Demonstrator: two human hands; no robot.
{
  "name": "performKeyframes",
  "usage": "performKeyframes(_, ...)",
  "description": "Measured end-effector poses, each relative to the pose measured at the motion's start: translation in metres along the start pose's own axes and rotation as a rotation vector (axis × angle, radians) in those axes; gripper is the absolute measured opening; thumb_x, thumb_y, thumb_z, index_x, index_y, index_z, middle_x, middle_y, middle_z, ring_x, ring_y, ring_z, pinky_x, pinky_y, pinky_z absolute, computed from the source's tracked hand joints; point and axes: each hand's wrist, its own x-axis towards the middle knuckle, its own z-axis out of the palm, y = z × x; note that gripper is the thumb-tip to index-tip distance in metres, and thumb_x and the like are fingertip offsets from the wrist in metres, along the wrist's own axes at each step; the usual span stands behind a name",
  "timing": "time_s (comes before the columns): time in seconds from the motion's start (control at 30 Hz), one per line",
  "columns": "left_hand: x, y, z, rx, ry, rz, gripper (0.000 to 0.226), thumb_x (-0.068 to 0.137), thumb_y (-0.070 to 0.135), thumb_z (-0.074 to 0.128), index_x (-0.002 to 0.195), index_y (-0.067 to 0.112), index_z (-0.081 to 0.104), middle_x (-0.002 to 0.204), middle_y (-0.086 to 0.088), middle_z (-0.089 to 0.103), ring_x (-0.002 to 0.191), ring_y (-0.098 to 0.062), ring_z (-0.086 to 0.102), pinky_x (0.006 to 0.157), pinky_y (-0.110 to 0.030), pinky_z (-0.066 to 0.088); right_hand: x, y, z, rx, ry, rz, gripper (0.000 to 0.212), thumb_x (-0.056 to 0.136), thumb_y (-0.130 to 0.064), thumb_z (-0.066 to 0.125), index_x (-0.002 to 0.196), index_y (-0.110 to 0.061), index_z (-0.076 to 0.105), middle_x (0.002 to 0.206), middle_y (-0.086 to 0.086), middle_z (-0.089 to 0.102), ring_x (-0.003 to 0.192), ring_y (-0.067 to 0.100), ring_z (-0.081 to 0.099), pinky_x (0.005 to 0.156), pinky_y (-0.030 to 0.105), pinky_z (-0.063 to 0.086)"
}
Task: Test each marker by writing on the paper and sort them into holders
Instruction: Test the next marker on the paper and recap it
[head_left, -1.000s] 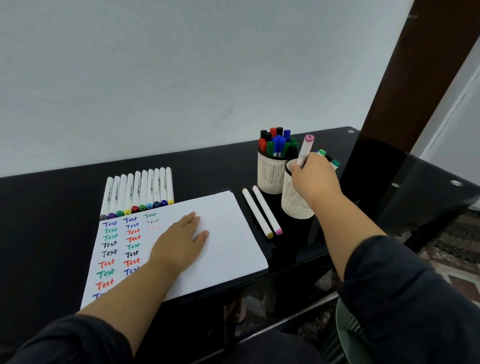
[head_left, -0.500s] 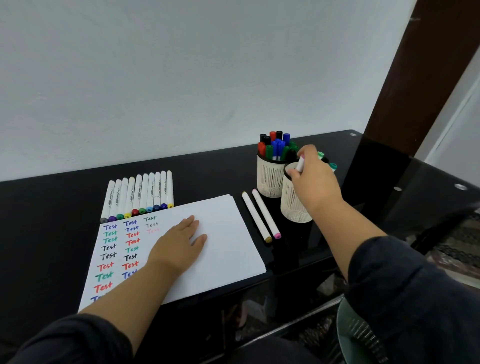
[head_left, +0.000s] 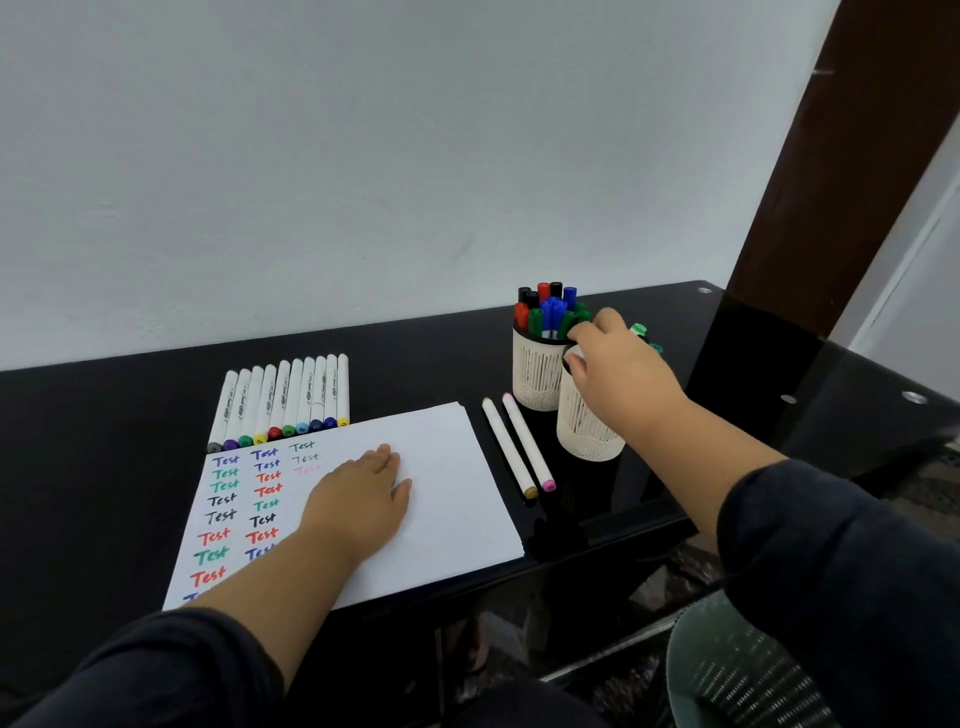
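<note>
The white-barrelled marker (head_left: 574, 353) is almost fully inside the nearer cream perforated holder (head_left: 587, 426); our right hand (head_left: 618, 374) seems to pinch its top. Our left hand (head_left: 358, 499) lies flat on the white paper (head_left: 447, 467). A careless withdrawal could tip the holder.

Both arms wear dark navy long sleeves (head_left: 852, 587) (pushed up, forearms bare), hands ungloved.
</note>
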Motion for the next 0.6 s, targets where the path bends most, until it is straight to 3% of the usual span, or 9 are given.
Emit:
performKeyframes(0.13,0.001,-0.002,-0.004,0.008,-0.040,-0.011,0.057,0.101,0.042,0.017,0.151,0.015,0.010,0.158,0.002,0.004,0.145,-0.015,0.009,0.116,-0.031,0.011,0.003,-0.002,-0.004,-0.157,0.003,-0.076,0.023,0.092,-0.010,0.054,0.115,-0.009,0.051,0.129,0.011,0.037,0.079,0.020,0.045,0.061,0.031,0.042)
performKeyframes(0.27,-0.001,-0.017,-0.009,-0.063,-0.056,-0.070,0.057,0.101,0.042,0.019,0.151,0.015,0.010,0.158,0.002,0.002,0.145,-0.015,0.008,0.116,-0.031,0.011,0.009,-0.011,-0.005,-0.252,0.007,-0.196,0.021,0.091,-0.011,0.056,0.111,-0.009,0.050,0.123,0.010,0.040,0.094,0.024,0.050,0.061,0.034,0.046)
performKeyframes(0.3,-0.001,-0.022,-0.010,-0.065,-0.065,-0.077,0.057,0.101,0.042,0.018,0.151,0.015,0.009,0.158,0.002,0.001,0.145,-0.014,0.007,0.116,-0.031,0.010,0.010,-0.015,-0.005,-0.254,0.041,-0.258,0.019,0.089,-0.010,0.061,0.107,-0.007,0.054,0.119,0.012,0.044,0.091,0.026,0.053,0.055,0.035,0.044)
performKeyframes(0.37,-0.003,-0.034,-0.012,-0.068,-0.082,-0.098,0.056,0.101,0.042,0.019,0.151,0.017,0.010,0.158,0.003,0.000,0.145,-0.013,0.006,0.116,-0.031,0.009,0.013,-0.025,-0.004,-0.211,0.109,-0.406,0.020,0.073,-0.007,0.078,0.083,-0.004,0.061,0.092,0.015,0.055,0.067,0.028,0.055,0.037,0.031,0.039)
performKeyframes(0.43,-0.003,-0.048,-0.013,-0.069,-0.086,-0.117,0.056,0.101,0.043,0.020,0.151,0.019,0.011,0.158,0.005,0.002,0.145,-0.012,0.007,0.116,-0.031,0.009,0.017,-0.033,0.003,-0.183,0.171,-0.510,0.025,0.063,-0.009,0.084,0.069,-0.005,0.060,0.071,0.011,0.054,0.050,0.025,0.050,0.030,0.023,0.031)
performKeyframes(0.6,-0.009,-0.084,-0.016,-0.076,-0.100,-0.170,0.055,0.100,0.045,0.022,0.150,0.024,0.013,0.158,0.010,0.004,0.144,-0.011,0.011,0.115,-0.034,0.014,0.030,-0.061,0.033,-0.119,0.157,-0.672,0.017,0.075,-0.013,0.077,0.074,-0.007,0.061,0.068,0.008,0.050,0.050,0.023,0.046,0.031,0.026,0.036)
